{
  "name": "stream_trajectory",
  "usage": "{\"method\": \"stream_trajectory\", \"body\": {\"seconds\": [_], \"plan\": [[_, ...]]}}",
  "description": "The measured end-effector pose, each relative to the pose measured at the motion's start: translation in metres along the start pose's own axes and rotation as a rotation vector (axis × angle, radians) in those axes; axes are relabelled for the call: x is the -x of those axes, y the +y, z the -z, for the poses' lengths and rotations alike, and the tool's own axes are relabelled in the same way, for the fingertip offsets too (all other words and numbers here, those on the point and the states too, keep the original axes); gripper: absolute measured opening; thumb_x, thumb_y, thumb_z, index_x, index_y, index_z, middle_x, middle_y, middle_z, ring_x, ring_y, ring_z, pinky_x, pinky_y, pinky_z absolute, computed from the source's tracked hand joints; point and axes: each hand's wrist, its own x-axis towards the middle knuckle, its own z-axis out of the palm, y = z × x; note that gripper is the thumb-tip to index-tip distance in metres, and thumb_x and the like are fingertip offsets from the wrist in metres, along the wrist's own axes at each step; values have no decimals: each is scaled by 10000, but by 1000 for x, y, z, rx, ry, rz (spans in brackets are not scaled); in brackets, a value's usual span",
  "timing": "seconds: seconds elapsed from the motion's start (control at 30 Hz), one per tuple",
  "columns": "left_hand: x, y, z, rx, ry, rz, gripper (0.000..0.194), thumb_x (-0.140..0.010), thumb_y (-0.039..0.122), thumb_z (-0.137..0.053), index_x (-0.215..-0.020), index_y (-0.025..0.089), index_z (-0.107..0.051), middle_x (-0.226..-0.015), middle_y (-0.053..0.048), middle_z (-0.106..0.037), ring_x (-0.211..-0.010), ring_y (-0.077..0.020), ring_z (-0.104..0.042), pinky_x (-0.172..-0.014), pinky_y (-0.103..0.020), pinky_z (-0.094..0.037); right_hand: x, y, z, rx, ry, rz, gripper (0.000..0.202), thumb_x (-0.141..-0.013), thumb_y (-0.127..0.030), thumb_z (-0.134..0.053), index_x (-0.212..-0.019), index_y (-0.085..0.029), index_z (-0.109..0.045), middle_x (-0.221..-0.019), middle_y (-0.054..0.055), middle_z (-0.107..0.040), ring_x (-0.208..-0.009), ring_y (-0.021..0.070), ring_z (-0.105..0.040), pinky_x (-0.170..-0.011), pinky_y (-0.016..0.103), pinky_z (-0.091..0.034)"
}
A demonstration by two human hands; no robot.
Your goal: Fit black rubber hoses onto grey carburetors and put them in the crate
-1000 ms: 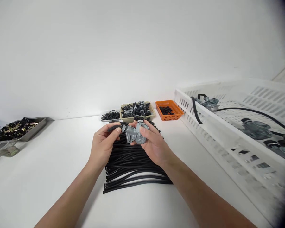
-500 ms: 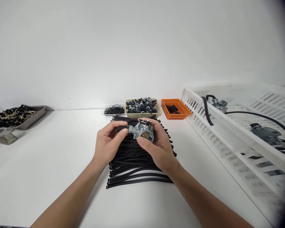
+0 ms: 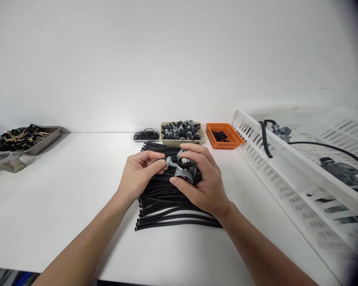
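Observation:
A grey metal carburetor (image 3: 185, 173) is held up above a row of black rubber hoses (image 3: 179, 219). My right hand (image 3: 207, 180) is closed around its body from the right, thumb below and fingers over the top. My left hand (image 3: 143, 171) pinches the left end, where a short neck (image 3: 168, 161) sticks out. A black rubber piece fitted on that neck is mostly hidden by the left fingers. The hoses lie side by side on the white table, directly under both hands.
At the back stand a clear tray of thin black rings (image 3: 146, 135), a cream tray of black-and-grey parts (image 3: 183, 142) and an orange basket (image 3: 225, 145). A white crate (image 3: 274, 159) with carburetors is at right. A metal tray (image 3: 44, 145) and clear scoop (image 3: 0, 161) are at left.
The carburetor has been turned in my hands, so its round bore no longer faces me and a black round part shows. My left fingers have slid over the black rubber piece.

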Motion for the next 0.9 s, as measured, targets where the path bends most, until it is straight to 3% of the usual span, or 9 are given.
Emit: {"method": "stream_trajectory", "body": {"seconds": [0.2, 0.37, 0.47, 0.6, 0.73, 0.9], "plan": [[-4, 1, 6, 104, -69, 122, 311, -668, 342, -989, -865, 170, -818, -773, -20, -788, -693, -97, -745, -696, -169, -607, 1, 2, 0, 79, -36, 99, 449, -875, -283, -841, -1265, -271, -618, -1353, 156, -651, -1183, 329, -693, -1004, 543, -600], [-6, -3, 9, 49, -140, 41, 286, -714, 295, -964, -930, 191, -809, -906, -18, -793, -771, -94, -720, -754, -202, -586, 1, 3, -2, -203, 8, -202, 378, -900, -309, -821, -1237, -284, -653, -1334, 105, -683, -1259, 298, -662, -1080, 525, -555], [-6, -4, 10, -19, -153, -37, 237, -736, 271, -947, -914, 204, -805, -946, -16, -785, -822, -104, -693, -791, -229, -562, 2, 3, -3, -394, 5, -435, 379, -878, -378, -842, -1209, -286, -683, -1232, 63, -720, -1094, 252, -692, -936, 435, -596], [-6, -2, 10, -111, -186, -143, 265, -790, 270, -894, -1051, 267, -847, -997, -34, -777, -905, -161, -696, -837, -310, -561, 2, 4, -3, -608, -23, -680, 431, -832, -458, -894, -1189, -289, -719, -980, 8, -711, -856, 194, -647, -774, 356, -575], [-6, 1, 10, -277, -215, -295, 224, -843, 287, -834, -1064, 294, -865, -937, -41, -738, -866, -178, -657, -758, -327, -519, 4, 8, -2, -742, -53, -753, 395, -846, -501, -882, -1152, -298, -736, -940, 2, -675, -841, 193, -625, -735, 338, -562], [-4, 3, 10, -291, -190, -246, 193, -833, 301, -841, -1021, 263, -861, -916, -35, -743, -796, -161, -651, -739, -321, -514, 4, 8, -2, -717, -58, -709, 413, -841, -502, -887, -1164, -297, -732, -931, -1, -669, -857, 192, -620, -739, 329, -545]]}}
